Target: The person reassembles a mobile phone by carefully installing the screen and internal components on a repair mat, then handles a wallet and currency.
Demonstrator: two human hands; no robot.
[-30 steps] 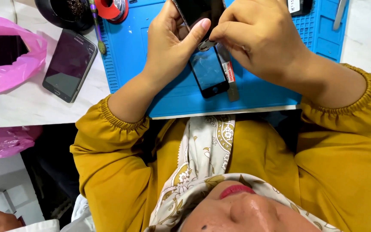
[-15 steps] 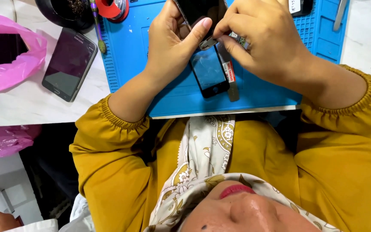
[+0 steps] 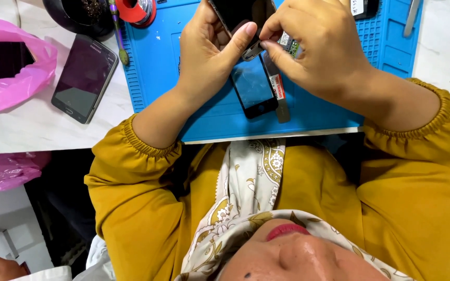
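Two hands meet over a dark phone [image 3: 243, 18], held above the blue repair mat [image 3: 204, 112]. The left hand [image 3: 207, 54] grips the phone from the side, with the thumb pressed on its lower corner. The right hand [image 3: 321, 49] pinches this same lower edge between thumb and forefinger, fingers close together; I cannot tell if it also holds a small tool. Just under the hands, a separate black front glass panel [image 3: 254, 88] lies flat on the mat, and a thin metal pry tool with a label [image 3: 278, 93] lies beside it, touching its right edge. To my judgement the opening work is partly done, because one glass is already off and lying apart, while the phone in the hands is not yet finished.

Further away, the mat rests on a white table [image 3: 37, 130]. A second smartphone [image 3: 84, 78] lies there, screen up, left of the mat. A pink plastic bag [image 3: 11, 78] is beside it, and a dark round bowl [image 3: 76, 15] and a red tape roll [image 3: 136, 9] stand at the far edge.
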